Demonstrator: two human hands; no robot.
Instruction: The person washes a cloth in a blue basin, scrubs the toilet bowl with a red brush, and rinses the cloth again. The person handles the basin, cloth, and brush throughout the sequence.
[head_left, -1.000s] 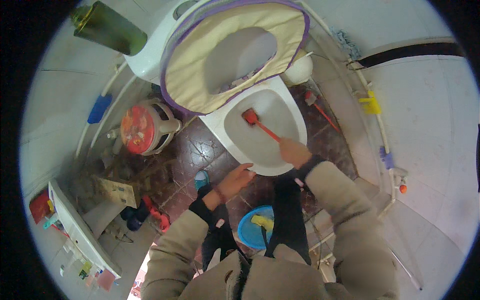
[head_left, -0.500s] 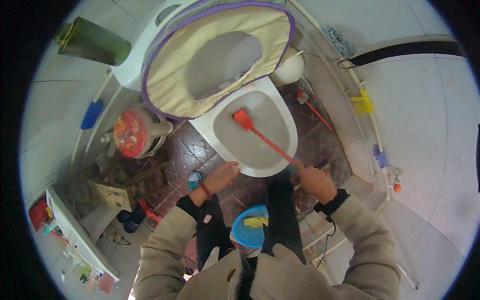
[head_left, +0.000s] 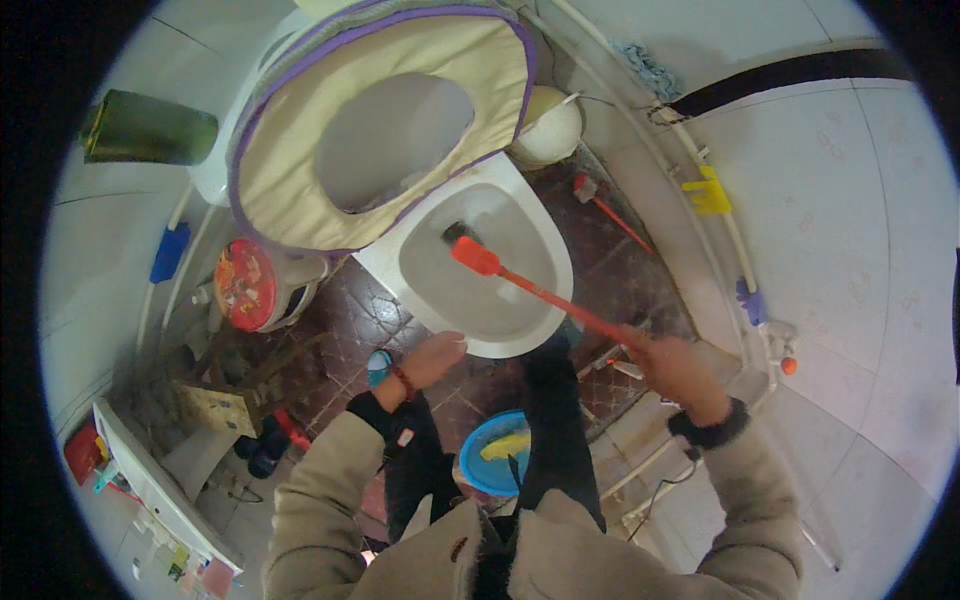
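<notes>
A red long-handled toilet brush [head_left: 560, 298] is in my right hand [head_left: 685, 375], whose fingers wrap round the end of the handle. Its red head is over the white toilet bowl [head_left: 545, 220], tilted, with dark bristles just inside the bowl. My left hand [head_left: 433, 362] hovers by the bowl's front left rim, fingers loosely stretched out with nothing visible in them. Whether it touches the rim I cannot tell. Raised behind the bowl stands the toilet seat with a cream, purple-edged cover [head_left: 290, 185].
A blue basin [head_left: 472, 462] with a yellow cloth [head_left: 506, 447] sits between my legs. Another red brush [head_left: 620, 220] lies on the tiled floor at right. At left are a red-topped stool [head_left: 246, 285] and a white sink [head_left: 165, 500]. Pipes run along the right wall.
My right hand has moved right and slightly down. The brush head has tilted, so its dark bristles now show. My left hand stays near the rim, and the whole view has shifted somewhat.
</notes>
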